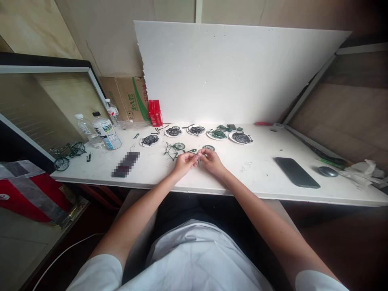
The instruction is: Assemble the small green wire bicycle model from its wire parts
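My left hand (184, 163) and my right hand (213, 162) meet over the front of the table, fingertips pinched together. A small, thin dark part (199, 161) shows between them; its kind is too small to tell. Just beyond my left hand lies a green model bicycle frame (171, 152) with a spoked wheel (179, 146) at its far end. A small green part (192, 150) lies behind my fingertips. Another spoked wheel (208, 147) rests right behind my right hand, partly hidden by it.
Several white plates of small parts (150, 140) stand in a row behind. An assembled model bicycle (68, 154) is far left, near bottles (107, 131). A red box (155, 113) stands before a carton (130, 97). At right lie a black phone (297, 172) and a mouse (327, 171).
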Demonstrator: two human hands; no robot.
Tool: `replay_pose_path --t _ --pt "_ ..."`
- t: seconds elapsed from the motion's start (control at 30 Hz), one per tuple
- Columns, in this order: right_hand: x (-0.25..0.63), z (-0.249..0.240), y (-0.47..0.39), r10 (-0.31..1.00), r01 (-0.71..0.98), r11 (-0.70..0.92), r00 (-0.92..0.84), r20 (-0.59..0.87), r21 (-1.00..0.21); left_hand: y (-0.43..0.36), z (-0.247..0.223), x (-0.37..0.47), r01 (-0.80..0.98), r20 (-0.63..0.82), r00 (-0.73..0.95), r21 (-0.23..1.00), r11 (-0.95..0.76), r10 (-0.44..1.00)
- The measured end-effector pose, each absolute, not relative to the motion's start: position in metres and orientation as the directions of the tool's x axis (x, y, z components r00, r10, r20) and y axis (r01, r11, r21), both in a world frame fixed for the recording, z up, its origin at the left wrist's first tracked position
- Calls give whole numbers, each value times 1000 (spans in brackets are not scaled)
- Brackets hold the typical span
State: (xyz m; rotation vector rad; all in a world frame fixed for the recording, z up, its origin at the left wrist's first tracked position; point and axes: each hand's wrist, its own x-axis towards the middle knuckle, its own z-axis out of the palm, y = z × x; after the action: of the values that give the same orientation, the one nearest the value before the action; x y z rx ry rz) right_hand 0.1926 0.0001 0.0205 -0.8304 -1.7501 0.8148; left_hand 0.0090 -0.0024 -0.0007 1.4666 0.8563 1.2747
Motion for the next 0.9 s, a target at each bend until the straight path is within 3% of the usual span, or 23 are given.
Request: replay_pose_path --t 0.23,0.9 --pt "193 16 3 828 181 543 -278 487 -820 -4 3 10 -91 287 215 958 -273 933" --pt "193 29 -7 832 22 417 -412 372 -908 -1 0 7 -53 310 227 950 -306 923"
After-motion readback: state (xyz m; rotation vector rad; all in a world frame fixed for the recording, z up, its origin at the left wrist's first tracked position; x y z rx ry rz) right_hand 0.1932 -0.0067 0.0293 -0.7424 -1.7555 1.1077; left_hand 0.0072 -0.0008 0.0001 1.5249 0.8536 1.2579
